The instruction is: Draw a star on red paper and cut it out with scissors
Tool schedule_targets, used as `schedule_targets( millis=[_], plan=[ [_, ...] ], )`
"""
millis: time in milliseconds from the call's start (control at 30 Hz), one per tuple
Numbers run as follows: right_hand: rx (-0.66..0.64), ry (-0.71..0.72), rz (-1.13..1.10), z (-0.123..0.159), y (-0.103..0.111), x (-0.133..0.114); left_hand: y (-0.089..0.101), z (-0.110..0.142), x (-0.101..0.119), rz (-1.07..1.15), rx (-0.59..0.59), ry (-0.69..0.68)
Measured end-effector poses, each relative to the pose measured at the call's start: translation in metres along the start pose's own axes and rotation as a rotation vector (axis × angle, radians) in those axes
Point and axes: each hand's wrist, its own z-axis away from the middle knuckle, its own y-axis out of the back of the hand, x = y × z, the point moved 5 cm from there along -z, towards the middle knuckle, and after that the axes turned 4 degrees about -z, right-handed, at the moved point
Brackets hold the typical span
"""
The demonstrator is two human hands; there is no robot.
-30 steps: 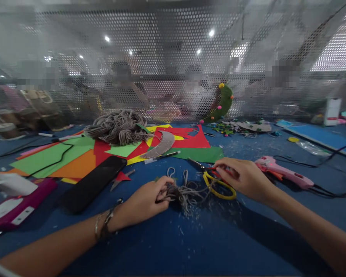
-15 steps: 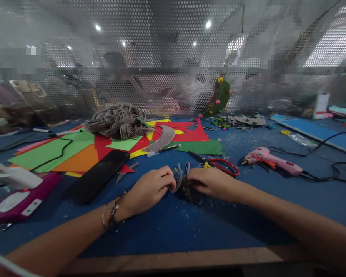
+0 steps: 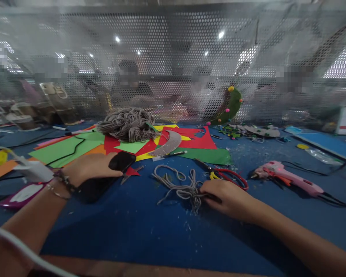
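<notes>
My left hand (image 3: 88, 167) lies across a black smartphone (image 3: 122, 161) on the blue table, thumb along it and the other fingers partly hidden at its far side. A bundle of grey yarn (image 3: 192, 192) lies in front of me with loops and loose ends spread leftward. The closed fingers of my right hand (image 3: 222, 196) pinch the bundle's right side. Just beyond that hand are red-handled scissors (image 3: 230, 177). A small red paper scrap (image 3: 133, 171) sits beside the phone.
Farther back are a large grey yarn skein (image 3: 129, 125), coloured sheets (image 3: 66, 148) and a grey felt crescent (image 3: 170, 144). At right lies a pink glue gun (image 3: 288, 177) with its cable. A white charger (image 3: 36, 171) and a purple device (image 3: 23, 194) are at left. Perforated screen behind.
My left hand has let go of the yarn and moved left onto the phone. Yarn loops now lie spread on the table. My right hand stays at the bundle; the view has shifted slightly.
</notes>
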Motion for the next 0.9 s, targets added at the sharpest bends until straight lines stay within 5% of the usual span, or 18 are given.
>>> schedule_targets(
  millis=[100,233,633,700,767,900],
  plan=[
    [-0.010,0.021,0.022,0.002,0.002,-0.003,-0.009,0.003,-0.002,-0.104,-0.134,0.117],
    [-0.013,0.026,0.035,0.004,0.004,-0.006,-0.012,-0.002,0.006,-0.167,-0.161,0.169],
    [0.011,0.037,0.056,0.006,0.003,-0.007,-0.007,-0.001,0.021,-0.300,-0.065,0.180],
    [0.033,0.005,0.041,0.005,0.005,-0.006,-0.001,0.001,0.041,-0.296,0.046,0.092],
    [0.059,-0.027,0.005,0.005,0.006,-0.006,0.004,0.007,0.076,-0.139,0.248,-0.188],
    [0.083,-0.049,-0.057,0.004,0.005,-0.006,-0.018,0.024,0.143,0.259,0.107,-0.742]
  ],
)
